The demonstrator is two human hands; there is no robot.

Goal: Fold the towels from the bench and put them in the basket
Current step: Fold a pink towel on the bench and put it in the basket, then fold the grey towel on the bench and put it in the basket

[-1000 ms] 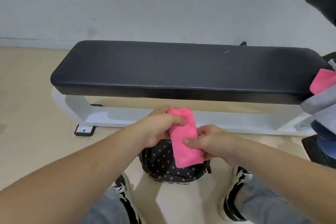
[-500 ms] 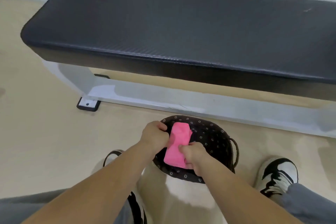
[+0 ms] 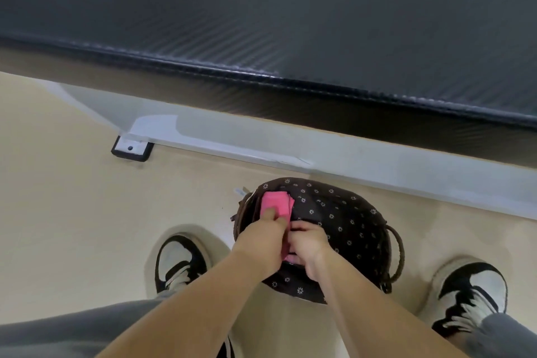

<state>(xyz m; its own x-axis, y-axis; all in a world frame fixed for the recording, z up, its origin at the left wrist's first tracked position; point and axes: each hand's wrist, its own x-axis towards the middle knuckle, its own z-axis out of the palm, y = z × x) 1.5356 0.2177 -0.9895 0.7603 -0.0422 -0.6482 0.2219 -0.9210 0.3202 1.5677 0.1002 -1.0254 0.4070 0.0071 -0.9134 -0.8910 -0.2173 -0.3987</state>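
A folded pink towel [image 3: 276, 203] lies inside the dark basket [image 3: 345, 221] with its white flower print, against the basket's left wall. My left hand [image 3: 266, 234] holds the towel's near end, thumb on top of it. My right hand [image 3: 308, 244] grips the same end from the right, fingers curled over the fabric. A sliver of pink shows beneath my right hand. The black padded bench [image 3: 261, 14] fills the top of the view, and no towel is seen on it.
The bench's white frame [image 3: 319, 154] runs across the floor just behind the basket, with a black foot pad [image 3: 132, 148] at the left. My two black-and-white shoes [image 3: 180, 261] [image 3: 470, 293] stand on either side of the basket on the beige floor.
Both hands have lowered the pink towel from above the basket down into it, against its left wall. My head has tilted further down and moved closer to the bench.
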